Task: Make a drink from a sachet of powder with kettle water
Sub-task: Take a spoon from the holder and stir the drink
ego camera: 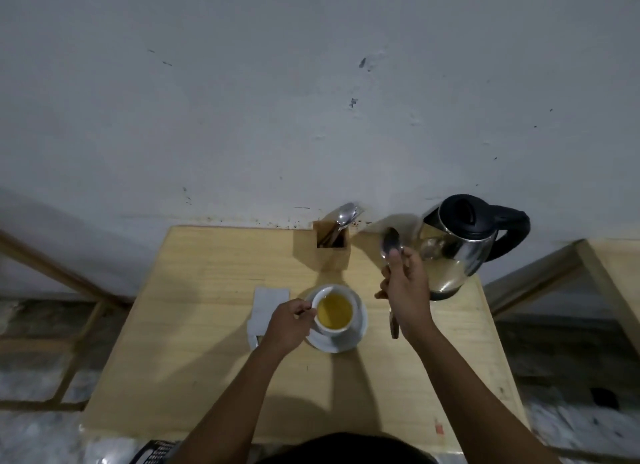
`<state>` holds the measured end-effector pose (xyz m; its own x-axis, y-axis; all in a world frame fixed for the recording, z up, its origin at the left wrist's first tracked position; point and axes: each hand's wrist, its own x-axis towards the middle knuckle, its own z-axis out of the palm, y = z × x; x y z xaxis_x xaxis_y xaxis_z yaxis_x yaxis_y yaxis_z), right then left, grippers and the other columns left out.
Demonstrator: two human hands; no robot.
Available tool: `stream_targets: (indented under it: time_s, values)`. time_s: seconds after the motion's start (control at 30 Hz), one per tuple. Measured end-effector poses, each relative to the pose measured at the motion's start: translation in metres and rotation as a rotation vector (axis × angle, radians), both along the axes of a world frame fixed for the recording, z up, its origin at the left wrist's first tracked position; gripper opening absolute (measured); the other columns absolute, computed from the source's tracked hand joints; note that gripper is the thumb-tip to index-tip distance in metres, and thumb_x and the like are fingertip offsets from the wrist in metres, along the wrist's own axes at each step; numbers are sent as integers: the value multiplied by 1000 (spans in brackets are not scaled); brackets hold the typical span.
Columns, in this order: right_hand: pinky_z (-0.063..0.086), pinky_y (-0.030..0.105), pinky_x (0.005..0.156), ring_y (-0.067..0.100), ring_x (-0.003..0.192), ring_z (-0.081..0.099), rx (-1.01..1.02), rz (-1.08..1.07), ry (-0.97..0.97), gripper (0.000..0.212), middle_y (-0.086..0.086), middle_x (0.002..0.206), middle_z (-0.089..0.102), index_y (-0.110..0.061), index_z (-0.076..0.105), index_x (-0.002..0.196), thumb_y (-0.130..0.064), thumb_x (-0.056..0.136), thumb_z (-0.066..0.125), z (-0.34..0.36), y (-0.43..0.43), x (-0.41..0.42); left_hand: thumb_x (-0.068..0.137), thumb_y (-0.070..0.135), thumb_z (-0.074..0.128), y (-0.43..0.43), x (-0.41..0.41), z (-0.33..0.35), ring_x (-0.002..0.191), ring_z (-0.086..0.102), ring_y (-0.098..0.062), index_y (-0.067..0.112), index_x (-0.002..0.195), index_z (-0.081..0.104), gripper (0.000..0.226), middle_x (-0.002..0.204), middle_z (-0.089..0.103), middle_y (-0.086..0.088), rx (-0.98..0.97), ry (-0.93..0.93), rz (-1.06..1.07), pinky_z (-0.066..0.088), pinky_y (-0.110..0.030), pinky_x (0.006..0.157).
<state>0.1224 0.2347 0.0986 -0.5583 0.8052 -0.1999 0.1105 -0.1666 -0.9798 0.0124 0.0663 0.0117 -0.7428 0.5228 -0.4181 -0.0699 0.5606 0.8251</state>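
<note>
While the left hand grips the cup, the right hand holds a spoon beside the kettle.

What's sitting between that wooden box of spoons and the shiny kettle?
In the head view, only the bowl of the spoon held up in the right hand shows between the wooden spoon holder and kettle.

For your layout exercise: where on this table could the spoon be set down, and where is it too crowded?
Free: the near table between the forearms and front edge, and the far-left corner beside the wooden cutlery holder. Crowded: the middle band, with the sachet, cup on its saucer, and the kettle.
</note>
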Motion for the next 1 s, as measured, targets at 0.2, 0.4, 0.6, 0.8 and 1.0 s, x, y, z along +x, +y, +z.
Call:
stream_targets:
  time_s: [0.2,0.4,0.6,0.8,1.0]
  values:
    - [35,27,55,14,63,45,-210,196,-284,16,4,76,55,-10,67,92,-9,92,51,-31,-18,38,89,18,62,-1,3,-1,75,61,-25,13,87,65,6,80,64,-9,9,34,-19,53,-44,74]
    - [56,32,69,19,75,71,-208,257,-296,15,17,94,74,-10,75,98,-20,92,65,-41,-39,55,91,19,59,-1,5,1,76,57,-21,13,86,63,9,79,61,-5,3,34,-37,46,-34,68]
    - [37,21,48,6,48,46,118,335,-516,25,2,65,57,-7,70,102,-17,100,47,-48,-36,56,90,20,60,-1,0,3,70,56,-19,17,79,59,12,81,61,-3,-7,7,-56,45,-31,66]
    - [39,11,57,-1,65,58,399,535,-646,30,-5,84,66,-27,60,121,-15,100,43,-40,-33,58,92,25,54,-2,1,0,71,55,-21,12,85,62,17,80,63,-7,-33,11,-87,42,-31,65]
    - [32,30,51,25,75,59,709,599,-877,32,5,95,68,-21,46,131,-28,100,39,-36,-30,57,96,22,47,-1,8,-3,74,52,-19,8,93,58,18,82,59,-6,-44,83,-109,38,-31,63]
